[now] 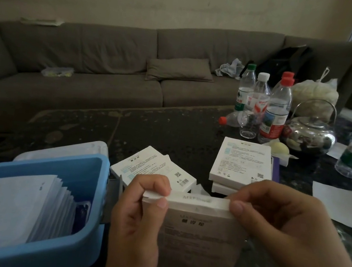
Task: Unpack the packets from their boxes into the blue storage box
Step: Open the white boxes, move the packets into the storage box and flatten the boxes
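so both hands are on one white box (pixel 198 238), held upright at lower centre of the frame with its top end up. left hand (pixel 138 216) grips the top left corner, thumb on the near face and fingers curled over the flap edge. right hand (pixel 275 224) pinches the top right corner the same way. reads as bracing the box on both sides so the top flap can be worked open; flap looks just started at the left, not fully lifted. packets inside aren't visible.

blue storage box (pixel 77 248) sits at lower left, right beside the left hand, open, its clear lid (pixel 66 152) swung back behind it. a row of white packets (pixel 24 207) already stands on edge inside, with a gap at the right end, so there's room for more. keeping it close makes for a short transfer.

another white box (pixel 154 168) lies flat at centre just behind the hands, end open with a bit of wrapper showing, probably emptied. a stack of white boxes (pixel 241 163) sits centre right, likely still to do. judging from that, the task is partway through.

upper right of the dark table (pixel 160 126) holds water bottles (pixel 263 100) and a steel kettle (pixel 311 132), well apart from the work. grey sofa (pixel 89 64) runs across the back.
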Tool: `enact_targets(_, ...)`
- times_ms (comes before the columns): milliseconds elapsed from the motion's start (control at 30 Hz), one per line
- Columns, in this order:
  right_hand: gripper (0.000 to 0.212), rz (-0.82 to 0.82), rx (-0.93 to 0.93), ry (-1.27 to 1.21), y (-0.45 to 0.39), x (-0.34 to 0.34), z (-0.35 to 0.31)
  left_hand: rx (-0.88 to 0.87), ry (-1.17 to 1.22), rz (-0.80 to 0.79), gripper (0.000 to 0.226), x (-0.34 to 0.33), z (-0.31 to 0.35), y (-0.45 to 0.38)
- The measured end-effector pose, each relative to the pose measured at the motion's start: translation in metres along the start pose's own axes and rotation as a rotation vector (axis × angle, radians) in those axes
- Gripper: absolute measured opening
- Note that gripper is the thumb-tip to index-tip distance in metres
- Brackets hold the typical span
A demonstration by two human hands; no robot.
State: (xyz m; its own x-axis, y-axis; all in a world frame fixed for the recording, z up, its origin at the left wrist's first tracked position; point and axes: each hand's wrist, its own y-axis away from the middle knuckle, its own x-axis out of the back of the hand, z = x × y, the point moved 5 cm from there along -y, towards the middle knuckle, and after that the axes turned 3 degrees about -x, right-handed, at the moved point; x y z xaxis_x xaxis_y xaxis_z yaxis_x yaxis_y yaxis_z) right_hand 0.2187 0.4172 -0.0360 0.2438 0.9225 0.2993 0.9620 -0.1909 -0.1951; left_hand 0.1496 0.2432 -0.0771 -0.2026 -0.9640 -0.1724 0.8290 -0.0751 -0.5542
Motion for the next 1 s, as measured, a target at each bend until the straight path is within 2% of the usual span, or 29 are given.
enact_targets(100, 0.016, -0.090, -0.079, -0.061, -0.002, 0.000, 0.002, -0.002, -0.017, -0.010, 0.010, 0.000, -0.002, 0.003)
enact_targets(233, 0.010, -0.129, -0.178, -0.135, -0.006, -0.002, 0.006, -0.004, -0.028, -0.083, 0.007, 0.000, -0.003, 0.005)
enact_targets(367, 0.021, -0.176, -0.266, -0.184, -0.015, -0.006, 0.003, 0.030, -0.023, -0.104, 0.029, 0.002, -0.005, 0.004)
enact_targets(433, 0.027, -0.273, -0.299, -0.096, -0.023, -0.011, 0.001, 0.034, -0.005, -0.104, 0.032, 0.001, -0.005, 0.003)
enact_targets(567, 0.012, -0.351, -0.299, 0.106, -0.035, -0.021, -0.007, 0.043, -0.013, -0.111, 0.035, -0.001, -0.003, 0.001)
enact_targets(700, 0.011, -0.284, -0.161, 0.228, -0.037, -0.020, -0.020, 0.061, -0.008, -0.128, 0.035, 0.000, -0.003, -0.001)
enact_targets(800, 0.008, -0.271, -0.006, 0.362, -0.034, -0.021, -0.029, 0.045, -0.019, -0.113, 0.021, 0.003, -0.004, -0.001)
enact_targets(900, 0.007, -0.266, 0.064, 0.362, -0.032, -0.022, -0.032, 0.045, -0.004, -0.120, 0.020, 0.002, -0.004, 0.000)
enact_targets(1000, 0.012, -0.193, 0.202, 0.391, -0.030, -0.022, -0.036, 0.069, -0.003, -0.107, 0.015, 0.003, -0.006, 0.000)
